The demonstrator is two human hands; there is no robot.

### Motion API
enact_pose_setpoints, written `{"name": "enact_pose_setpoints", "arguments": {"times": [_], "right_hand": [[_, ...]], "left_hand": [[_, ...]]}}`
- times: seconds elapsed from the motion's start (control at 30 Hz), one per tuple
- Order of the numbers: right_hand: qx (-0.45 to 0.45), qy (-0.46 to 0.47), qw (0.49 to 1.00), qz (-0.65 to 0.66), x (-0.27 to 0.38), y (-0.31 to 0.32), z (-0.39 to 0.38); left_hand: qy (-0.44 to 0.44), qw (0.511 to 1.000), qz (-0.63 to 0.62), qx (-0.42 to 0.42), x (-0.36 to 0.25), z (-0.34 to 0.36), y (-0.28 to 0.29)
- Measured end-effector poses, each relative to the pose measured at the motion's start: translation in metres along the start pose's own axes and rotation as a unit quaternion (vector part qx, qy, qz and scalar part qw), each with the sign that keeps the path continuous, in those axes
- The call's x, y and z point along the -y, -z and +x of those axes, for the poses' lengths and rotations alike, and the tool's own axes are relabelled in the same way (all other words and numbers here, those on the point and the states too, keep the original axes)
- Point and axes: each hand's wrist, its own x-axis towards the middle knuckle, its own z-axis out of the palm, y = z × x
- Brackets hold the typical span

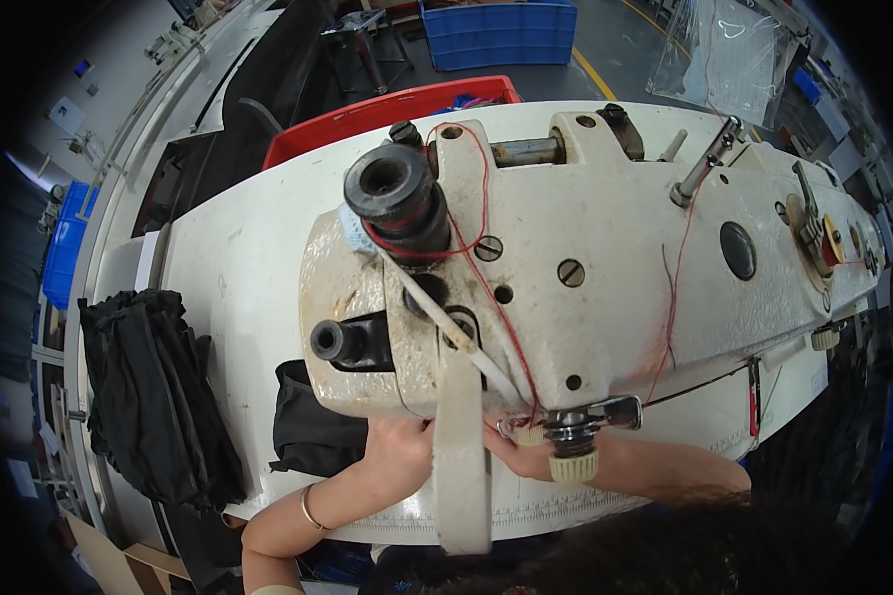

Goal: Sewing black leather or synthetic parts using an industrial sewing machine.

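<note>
A white industrial sewing machine fills the middle of the view, red thread strung around its dark knob and along its head. My left hand, with a bangle on the wrist, is beneath the machine head, beside a piece of black fabric lying on the table. Its fingers are hidden, so whether they grip the fabric cannot be seen. My right hand reaches in from the right, close to the left one, partly behind the thread tension knob. Most of its fingers are covered too.
A pile of black fabric pieces lies at the table's left edge. Behind the white table stands a red bin, with a blue crate farther back on the floor. Another blue crate is at far left.
</note>
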Motion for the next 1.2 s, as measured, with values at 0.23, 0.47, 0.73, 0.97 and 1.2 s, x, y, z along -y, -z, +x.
{"name": "enact_pose_setpoints", "arguments": {"times": [0.23,0.47,0.73,0.97,1.2], "right_hand": [[0.016,0.013,1.000,0.015,-0.009,0.034,0.016],[0.109,-0.150,0.947,0.261,-0.012,0.018,0.007],[-0.018,-0.266,0.870,0.414,-0.002,0.014,0.016],[-0.016,-0.173,0.974,0.142,-0.004,0.029,0.021],[0.087,0.105,0.920,-0.368,-0.013,0.040,0.012]], "left_hand": [[-0.090,0.981,0.166,-0.051,-0.021,0.016,0.020],[-0.081,0.985,0.148,0.025,-0.003,0.021,0.014],[-0.108,0.987,0.118,0.013,0.005,0.021,0.024],[-0.130,0.984,0.122,0.014,0.007,0.024,0.020],[-0.114,0.987,0.109,0.027,0.001,0.025,0.029]]}}
